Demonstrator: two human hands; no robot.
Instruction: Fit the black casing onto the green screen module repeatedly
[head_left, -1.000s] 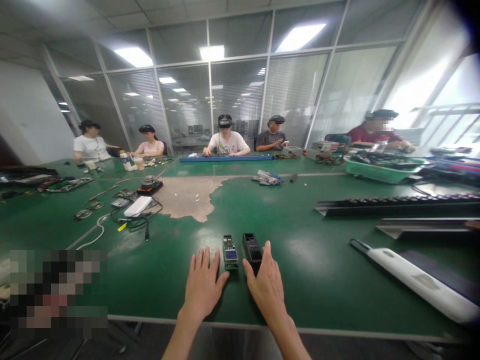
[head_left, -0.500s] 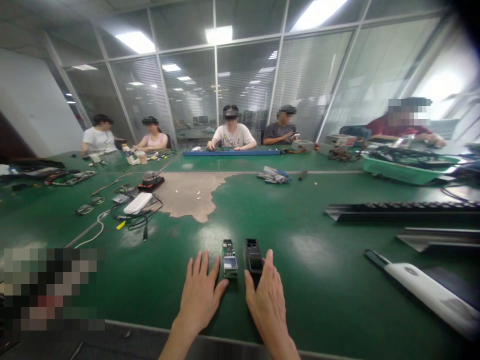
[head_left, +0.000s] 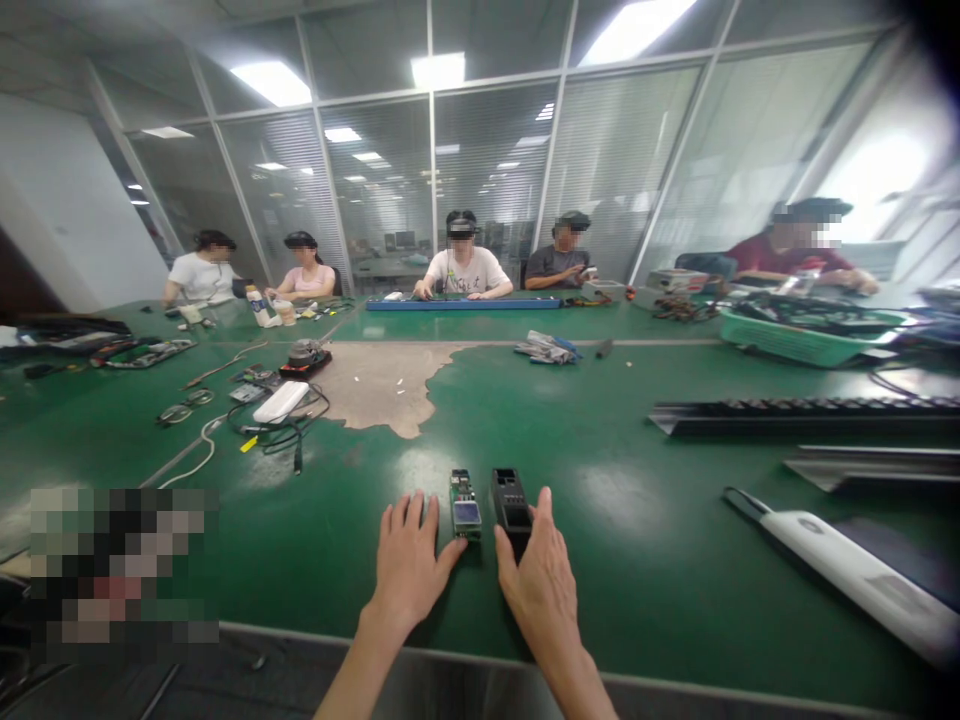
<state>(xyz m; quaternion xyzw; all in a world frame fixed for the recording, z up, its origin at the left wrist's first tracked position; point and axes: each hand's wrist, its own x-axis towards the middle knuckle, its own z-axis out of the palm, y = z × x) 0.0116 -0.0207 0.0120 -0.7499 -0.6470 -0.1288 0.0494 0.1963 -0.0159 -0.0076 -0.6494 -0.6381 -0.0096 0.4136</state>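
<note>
A narrow green circuit board with a small screen (head_left: 466, 513) lies on the green table. My left hand (head_left: 412, 565) is spread flat to its left, fingers apart and holding nothing, with the thumb tip at the board's near end. To the right of the board rests a long black plastic casing (head_left: 511, 497) with cut-out openings. Around its near end is my right hand (head_left: 541, 575), thumb on the left and stretched fingers on the right. The palm side is hidden, and whether the fingers press on the casing is unclear.
Black metal rails (head_left: 750, 418) and a white handheld device (head_left: 847, 570) lie to the right. A green basket (head_left: 817, 345) stands beyond. A white box with cables (head_left: 281, 402) and eyeglasses (head_left: 186, 407) are at left. Several people sit across the table; grey gloves (head_left: 547, 348) lie mid-table.
The view has shifted slightly. My left hand has come closer to the circuit board, its thumb now at the near end. My right hand stays beside the black casing.
</note>
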